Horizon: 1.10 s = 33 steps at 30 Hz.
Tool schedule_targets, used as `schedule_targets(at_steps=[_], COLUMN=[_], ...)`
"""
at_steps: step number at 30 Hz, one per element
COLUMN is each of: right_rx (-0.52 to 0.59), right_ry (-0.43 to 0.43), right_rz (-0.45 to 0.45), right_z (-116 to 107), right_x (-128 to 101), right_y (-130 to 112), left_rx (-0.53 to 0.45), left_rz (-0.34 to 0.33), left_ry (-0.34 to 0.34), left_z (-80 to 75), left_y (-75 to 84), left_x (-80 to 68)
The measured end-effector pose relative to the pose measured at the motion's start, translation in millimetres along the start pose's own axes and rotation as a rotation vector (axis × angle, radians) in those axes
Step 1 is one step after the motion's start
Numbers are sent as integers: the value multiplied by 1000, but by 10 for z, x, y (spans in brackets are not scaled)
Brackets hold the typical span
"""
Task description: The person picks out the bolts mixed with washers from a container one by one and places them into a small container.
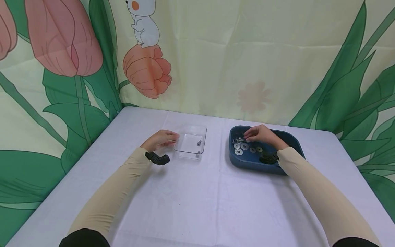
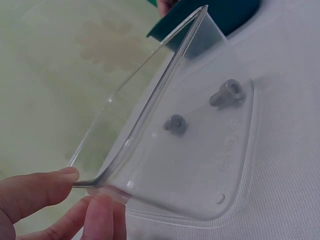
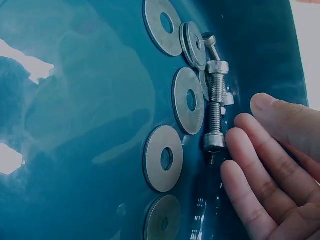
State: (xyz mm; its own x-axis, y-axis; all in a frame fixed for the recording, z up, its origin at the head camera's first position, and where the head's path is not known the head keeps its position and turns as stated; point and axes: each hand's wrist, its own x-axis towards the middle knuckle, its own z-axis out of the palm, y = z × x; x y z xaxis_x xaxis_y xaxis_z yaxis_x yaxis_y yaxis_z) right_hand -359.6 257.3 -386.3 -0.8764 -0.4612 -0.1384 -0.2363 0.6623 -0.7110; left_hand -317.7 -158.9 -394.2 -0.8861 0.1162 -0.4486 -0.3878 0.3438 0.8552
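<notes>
My left hand (image 1: pixel 162 139) pinches the rim corner of a clear plastic box (image 2: pixel 150 175) between thumb and fingers. Two socket-head screws, one near the far corner (image 2: pixel 227 93) and one closer to the middle (image 2: pixel 175 123), lie inside the box. Over the dark blue tray (image 1: pixel 247 165), my right hand (image 1: pixel 262 134) has its fingers extended and loosely spread. Its fingertips (image 3: pixel 239 141) are right beside several socket-head screws (image 3: pixel 215 115) lying along the tray's side. Nothing shows between that hand's thumb and fingers.
Several flat metal washers (image 3: pixel 189 100) lie in the tray next to the screws, some stacked. Box and tray stand apart on a white tablecloth (image 1: pixel 191 202). Behind the table hangs a printed curtain (image 1: pixel 216 68) with flowers and leaves.
</notes>
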Motion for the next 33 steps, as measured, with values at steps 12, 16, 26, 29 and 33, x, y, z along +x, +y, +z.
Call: schedule_targets(at_steps=[12,16,26,29,33], right_rx=[-47,-59,-50,-43,-62], right_ry=[4,19,36,38,41], right_rz=[26,36,31,24,25], right_z=[-13,-26,-44,-40,-33], right_x=[-50,-64,-95,-98,-91], right_y=[-45,-36,-31,-35,-29], left_rx=[1,6,13,9,17], left_rz=[-8,-16,-29,-34,-36], left_ry=[-1,4,6,9,9], left_z=[-5,-9,-6,-3,4], left_y=[-3,5,20,30,37], left_x=[23,25,12,2,-11])
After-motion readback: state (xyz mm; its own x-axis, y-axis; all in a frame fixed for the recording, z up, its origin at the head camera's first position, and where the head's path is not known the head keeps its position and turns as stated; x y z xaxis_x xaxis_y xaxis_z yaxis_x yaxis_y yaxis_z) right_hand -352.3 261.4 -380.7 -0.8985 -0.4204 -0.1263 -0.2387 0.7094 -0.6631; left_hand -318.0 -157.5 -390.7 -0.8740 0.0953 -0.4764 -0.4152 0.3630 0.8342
